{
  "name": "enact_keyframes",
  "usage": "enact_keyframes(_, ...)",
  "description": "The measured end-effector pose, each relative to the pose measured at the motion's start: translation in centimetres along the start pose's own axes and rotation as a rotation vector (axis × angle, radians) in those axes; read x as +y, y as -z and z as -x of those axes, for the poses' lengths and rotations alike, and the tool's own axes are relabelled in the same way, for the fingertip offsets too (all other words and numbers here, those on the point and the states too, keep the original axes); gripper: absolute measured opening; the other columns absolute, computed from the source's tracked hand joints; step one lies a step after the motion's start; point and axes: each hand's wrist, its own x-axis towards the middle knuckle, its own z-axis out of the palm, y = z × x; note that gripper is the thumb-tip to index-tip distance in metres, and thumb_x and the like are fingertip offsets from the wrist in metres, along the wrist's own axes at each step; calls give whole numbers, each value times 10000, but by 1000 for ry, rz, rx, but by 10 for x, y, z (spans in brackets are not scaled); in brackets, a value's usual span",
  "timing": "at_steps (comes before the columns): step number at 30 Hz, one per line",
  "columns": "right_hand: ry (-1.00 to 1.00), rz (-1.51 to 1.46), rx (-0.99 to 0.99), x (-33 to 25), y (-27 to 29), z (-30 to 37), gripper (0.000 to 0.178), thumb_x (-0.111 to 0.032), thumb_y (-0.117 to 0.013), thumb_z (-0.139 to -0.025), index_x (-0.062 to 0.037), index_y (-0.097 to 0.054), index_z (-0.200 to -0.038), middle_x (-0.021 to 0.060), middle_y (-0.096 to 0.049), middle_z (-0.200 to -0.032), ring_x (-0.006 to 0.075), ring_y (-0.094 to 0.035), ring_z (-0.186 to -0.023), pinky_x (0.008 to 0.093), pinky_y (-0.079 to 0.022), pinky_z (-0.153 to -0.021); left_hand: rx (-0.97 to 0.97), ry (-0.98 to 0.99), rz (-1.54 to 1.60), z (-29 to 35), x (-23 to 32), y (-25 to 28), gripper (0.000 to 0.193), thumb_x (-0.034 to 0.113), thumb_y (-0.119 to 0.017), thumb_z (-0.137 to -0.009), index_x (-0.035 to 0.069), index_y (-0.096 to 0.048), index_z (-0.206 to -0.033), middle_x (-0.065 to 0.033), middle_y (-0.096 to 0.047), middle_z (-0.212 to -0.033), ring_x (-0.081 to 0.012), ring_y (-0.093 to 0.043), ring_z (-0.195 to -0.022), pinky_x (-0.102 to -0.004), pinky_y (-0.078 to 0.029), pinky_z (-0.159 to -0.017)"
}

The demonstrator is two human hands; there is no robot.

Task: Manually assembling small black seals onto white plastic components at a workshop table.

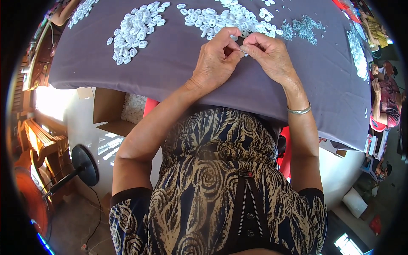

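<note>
My left hand (pixel 214 59) and my right hand (pixel 272 55) meet above the cloth, fingertips almost touching. Both are closed in a pinch. A bit of a small white plastic piece (pixel 245 54) shows between the fingertips; most of it is hidden. Whatever else the right fingers hold is too small to make out. Just beyond my hands spreads a heap of white oval plastic pieces (pixel 225 19) with holes in them. A second heap of the same pieces (pixel 134 32) lies to the left. Right of my hands is a scatter of small silvery metal parts, apparently screws (pixel 304 29).
A dark grey cloth (pixel 127 76) covers the table, its near edge at my waist. Further piles of white pieces (pixel 358 51) lie at the right edge. An open cardboard box (pixel 111 108) and a fan (pixel 85 165) stand at left. Another person (pixel 384 95) sits at far right.
</note>
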Motion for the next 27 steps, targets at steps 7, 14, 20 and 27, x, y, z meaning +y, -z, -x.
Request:
enact_keyframes(7,-54,90,-14,-1,0,0,119,-119,-641,-873,-7,-605,-856,-33,-560,-719,29,-455,-662,201,-398,-583,3,4,-14,-1,2,0,373,-18,-638,-828,61,-502,-1166,19,-579,-735,-35,-532,-663,-198,-451,-602)
enact_keyframes(14,-14,-181,176,1,11,-2,91,-134,-614,-892,-44,-630,-896,-55,-559,-732,21,-443,-639,189,-382,-566,14,12,67,-1,0,0,336,-28,-626,-802,28,-495,-1107,-32,-612,-704,-76,-566,-630,-242,-492,-611)
enact_keyframes(20,-93,-29,374,26,39,-1,100,-134,-597,-898,-46,-645,-912,-47,-565,-740,36,-455,-652,191,-394,-591,12,-18,71,-1,0,-1,336,-53,-618,-797,24,-493,-1099,-30,-608,-700,-74,-559,-624,-231,-486,-612)
enact_keyframes(27,196,467,254,25,12,-7,98,-66,-644,-805,-34,-625,-895,73,-587,-754,184,-582,-665,292,-470,-633,48,-12,82,-2,-6,-2,314,-49,-625,-800,25,-512,-1084,-27,-604,-701,-69,-548,-619,-231,-483,-609)
